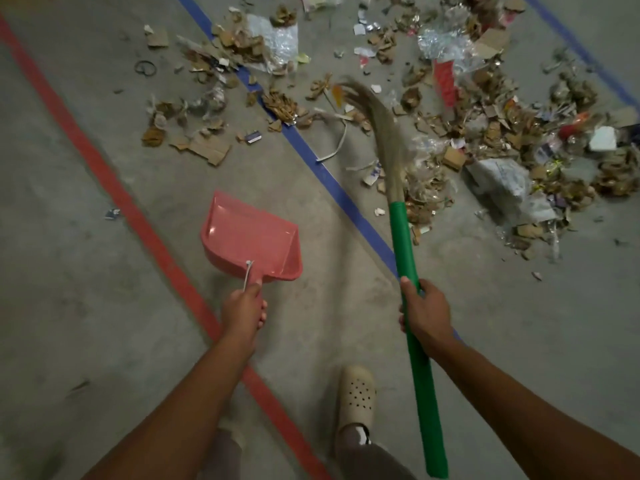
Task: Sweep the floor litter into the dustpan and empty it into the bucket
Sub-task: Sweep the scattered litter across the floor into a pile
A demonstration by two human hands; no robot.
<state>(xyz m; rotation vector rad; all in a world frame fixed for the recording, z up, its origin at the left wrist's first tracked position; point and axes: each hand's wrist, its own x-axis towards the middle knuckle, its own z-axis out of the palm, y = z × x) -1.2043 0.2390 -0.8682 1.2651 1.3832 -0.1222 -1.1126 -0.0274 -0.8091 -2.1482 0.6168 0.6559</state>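
The left hand (244, 308) is closed round the handle of the pink dustpan (249, 237), which is empty and held low, near but apart from the litter (485, 140). The right hand (427, 311) grips the green shaft of the grass broom (405, 244). Its blurred bristles (367, 105) lie among cardboard scraps beside the blue floor line (332, 174). Best to set the pan's lip flat on the floor beside the heap, then pull short, low strokes into it. No bucket shows.
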